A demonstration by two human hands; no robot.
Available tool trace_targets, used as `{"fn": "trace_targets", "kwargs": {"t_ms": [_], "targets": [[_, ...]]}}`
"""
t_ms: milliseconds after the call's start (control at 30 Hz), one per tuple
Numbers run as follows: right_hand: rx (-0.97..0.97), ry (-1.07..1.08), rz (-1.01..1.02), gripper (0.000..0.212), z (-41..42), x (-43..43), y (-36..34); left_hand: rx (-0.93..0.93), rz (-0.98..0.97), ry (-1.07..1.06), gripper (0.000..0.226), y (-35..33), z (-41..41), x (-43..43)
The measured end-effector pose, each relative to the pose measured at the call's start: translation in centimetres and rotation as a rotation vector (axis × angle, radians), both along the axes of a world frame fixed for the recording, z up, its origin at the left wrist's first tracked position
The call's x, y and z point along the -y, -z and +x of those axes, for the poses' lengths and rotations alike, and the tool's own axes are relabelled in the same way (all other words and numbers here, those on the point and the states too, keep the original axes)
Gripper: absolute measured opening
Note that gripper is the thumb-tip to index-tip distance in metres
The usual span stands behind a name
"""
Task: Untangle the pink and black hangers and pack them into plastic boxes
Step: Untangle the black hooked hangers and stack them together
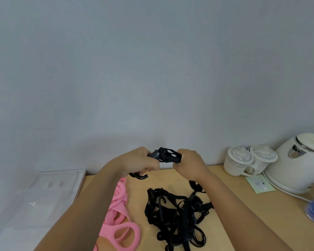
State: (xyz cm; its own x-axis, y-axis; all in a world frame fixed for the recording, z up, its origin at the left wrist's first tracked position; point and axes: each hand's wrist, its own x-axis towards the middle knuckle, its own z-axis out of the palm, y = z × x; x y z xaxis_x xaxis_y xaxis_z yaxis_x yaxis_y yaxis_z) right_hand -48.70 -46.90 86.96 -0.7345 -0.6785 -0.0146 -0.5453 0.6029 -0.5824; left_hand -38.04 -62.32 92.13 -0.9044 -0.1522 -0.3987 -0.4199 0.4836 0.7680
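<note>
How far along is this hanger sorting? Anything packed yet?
Early, it seems. Done: pink hangers lie apart from the black pile. In hand: left hand and right hand grip one black hanger above the table. Left: that pile looks tangled, and no hangers show in the clear plastic box.

This looks like a home: on the right of the wooden bench [225, 205], against a plain grey wall [152, 69], stand a white electric kettle [297, 165] and two lidded ceramic mugs [250, 160].
</note>
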Motion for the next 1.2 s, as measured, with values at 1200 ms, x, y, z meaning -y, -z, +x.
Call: {"fn": "trace_targets", "kwargs": {"t_ms": [1200], "targets": [[0.64,0.124,-0.502,0.028,7.4,2.6,0.3,-0.19,0.223,-0.407,0.03,2.3,-2.2,-5.6]]}}
